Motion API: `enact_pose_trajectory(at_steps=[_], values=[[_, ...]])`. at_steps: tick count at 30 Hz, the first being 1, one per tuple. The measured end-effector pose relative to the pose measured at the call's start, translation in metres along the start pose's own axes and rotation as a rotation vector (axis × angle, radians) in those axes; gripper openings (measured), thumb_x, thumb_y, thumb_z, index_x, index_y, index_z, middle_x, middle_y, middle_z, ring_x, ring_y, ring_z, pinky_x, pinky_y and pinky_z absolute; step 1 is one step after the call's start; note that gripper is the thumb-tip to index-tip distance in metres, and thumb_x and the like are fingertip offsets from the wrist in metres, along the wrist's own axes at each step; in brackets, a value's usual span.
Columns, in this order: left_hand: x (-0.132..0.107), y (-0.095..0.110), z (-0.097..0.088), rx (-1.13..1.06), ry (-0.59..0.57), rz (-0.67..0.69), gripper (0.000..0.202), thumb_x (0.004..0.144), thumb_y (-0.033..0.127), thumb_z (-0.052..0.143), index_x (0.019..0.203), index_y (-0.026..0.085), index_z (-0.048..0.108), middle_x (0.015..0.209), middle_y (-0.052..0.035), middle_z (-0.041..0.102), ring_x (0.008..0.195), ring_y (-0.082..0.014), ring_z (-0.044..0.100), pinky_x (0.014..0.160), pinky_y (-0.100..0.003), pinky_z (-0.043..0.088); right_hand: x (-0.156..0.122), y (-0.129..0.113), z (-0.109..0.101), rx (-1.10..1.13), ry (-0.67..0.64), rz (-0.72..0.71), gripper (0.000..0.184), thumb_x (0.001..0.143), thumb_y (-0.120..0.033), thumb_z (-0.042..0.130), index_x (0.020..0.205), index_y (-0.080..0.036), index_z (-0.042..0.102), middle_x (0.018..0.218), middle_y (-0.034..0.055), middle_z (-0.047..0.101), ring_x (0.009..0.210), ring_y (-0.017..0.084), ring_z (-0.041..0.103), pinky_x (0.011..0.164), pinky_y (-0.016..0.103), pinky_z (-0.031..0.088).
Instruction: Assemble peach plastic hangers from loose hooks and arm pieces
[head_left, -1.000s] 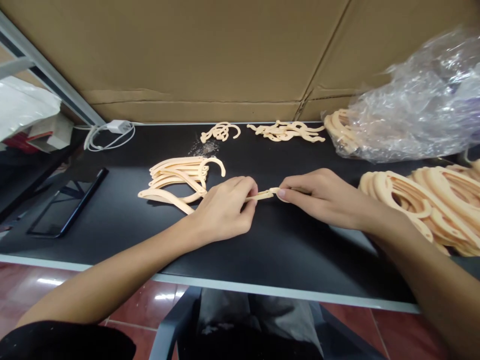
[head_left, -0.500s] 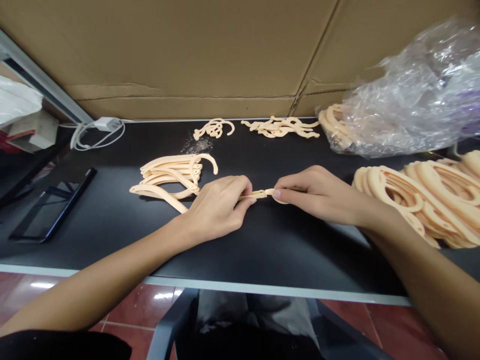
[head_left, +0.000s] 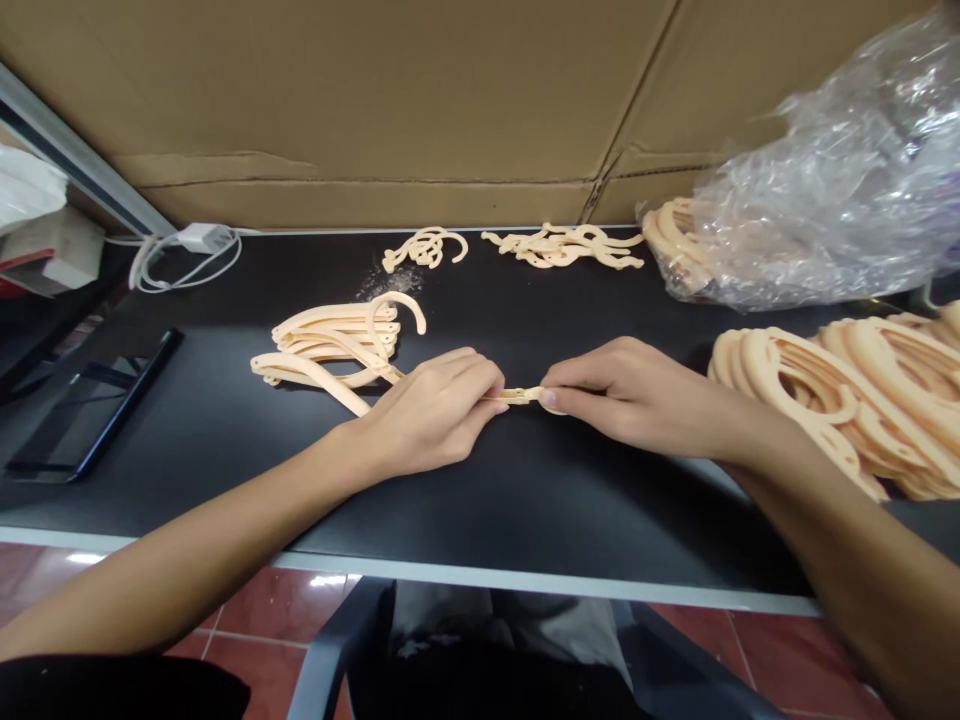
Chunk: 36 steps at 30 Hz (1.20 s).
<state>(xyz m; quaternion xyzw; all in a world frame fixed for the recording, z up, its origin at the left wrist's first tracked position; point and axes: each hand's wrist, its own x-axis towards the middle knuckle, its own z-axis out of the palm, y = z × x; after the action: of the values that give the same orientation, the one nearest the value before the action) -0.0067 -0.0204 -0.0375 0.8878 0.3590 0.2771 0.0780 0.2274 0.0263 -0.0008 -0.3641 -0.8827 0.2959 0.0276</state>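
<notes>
My left hand [head_left: 431, 415] and my right hand [head_left: 622, 395] meet mid-table, their fingertips pinching a small peach plastic piece [head_left: 517, 396] from either side. Most of that piece is hidden by my fingers. Just behind my left hand lies a loose stack of curved peach plastic hanger-like pieces [head_left: 330, 345], its nearest piece close to my wrist. A large heap of wider peach plastic hanger frames [head_left: 832, 395] lies to the right of my right hand, not touching it.
Two small tangles of thin peach pieces [head_left: 426, 248] [head_left: 562, 245] lie along the black table's [head_left: 525, 510] back edge. More frames sit under clear plastic wrap [head_left: 817, 190] at the back right. A dark phone or tablet [head_left: 94, 405] and white charger [head_left: 199, 238] lie left; cardboard [head_left: 375, 110] stands behind.
The whole scene has shifted slightly left and up as my head moved. Both hands keep pinching the small piece, and my fingers sit a little closer around it.
</notes>
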Motion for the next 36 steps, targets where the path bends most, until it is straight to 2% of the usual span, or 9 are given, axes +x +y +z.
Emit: enact_pose_trajectory(at_steps=[8,12,18,25,30,36], values=[[0.0,-0.002,-0.001,-0.01,-0.027,0.067,0.016,0.1,0.015,0.049,0.085,0.017,0.054,0.081,-0.0049,0.063,0.075,-0.016,0.057,0.07,-0.029,0.049,-0.002,-0.004,0.001,-0.097,-0.005,0.0,0.033,0.097,-0.037,0.044,0.071,-0.021,0.058,0.065,-0.0015,0.058,0.061,0.012,0.046,0.063,0.03,0.026],[0.001,0.002,-0.002,0.015,-0.025,0.032,0.015,0.098,0.014,0.05,0.084,0.016,0.055,0.081,-0.0059,0.063,0.075,-0.0167,0.058,0.071,-0.03,0.05,-0.001,-0.005,-0.002,-0.069,-0.034,0.028,0.033,0.096,-0.038,0.045,0.072,-0.022,0.06,0.066,-0.002,0.059,0.062,0.012,0.046,0.063,0.03,0.026],[-0.001,0.01,0.001,0.11,0.019,0.022,0.011,0.098,0.011,0.05,0.091,0.012,0.059,0.084,-0.0096,0.066,0.077,-0.0187,0.059,0.071,-0.032,0.051,0.0,-0.003,-0.001,-0.094,0.028,0.034,0.033,0.096,-0.038,0.045,0.071,-0.021,0.059,0.067,-0.0018,0.06,0.062,0.012,0.046,0.063,0.03,0.025],[-0.001,0.012,0.003,0.018,0.017,-0.015,0.01,0.098,0.016,0.054,0.089,0.015,0.058,0.087,-0.0075,0.068,0.08,-0.0178,0.06,0.074,-0.032,0.052,0.0,-0.002,0.002,-0.065,0.016,-0.014,0.034,0.097,-0.038,0.045,0.074,-0.021,0.062,0.066,-0.0021,0.06,0.062,0.012,0.047,0.064,0.029,0.028],[0.001,0.011,0.002,0.025,-0.044,-0.057,0.011,0.099,0.019,0.052,0.089,0.016,0.057,0.087,-0.0067,0.067,0.078,-0.0176,0.06,0.071,-0.031,0.05,0.0,-0.002,-0.001,0.014,-0.01,0.009,0.035,0.094,-0.042,0.048,0.07,-0.021,0.062,0.06,-0.003,0.053,0.057,0.011,0.042,0.059,0.028,0.027],[0.001,0.01,0.003,0.001,-0.062,-0.027,0.014,0.1,0.015,0.047,0.088,0.016,0.054,0.087,-0.0062,0.065,0.079,-0.0172,0.058,0.071,-0.031,0.048,0.0,-0.002,-0.005,0.058,-0.062,0.026,0.039,0.093,-0.045,0.048,0.064,-0.021,0.055,0.055,-0.0042,0.045,0.053,0.011,0.038,0.056,0.027,0.026]])
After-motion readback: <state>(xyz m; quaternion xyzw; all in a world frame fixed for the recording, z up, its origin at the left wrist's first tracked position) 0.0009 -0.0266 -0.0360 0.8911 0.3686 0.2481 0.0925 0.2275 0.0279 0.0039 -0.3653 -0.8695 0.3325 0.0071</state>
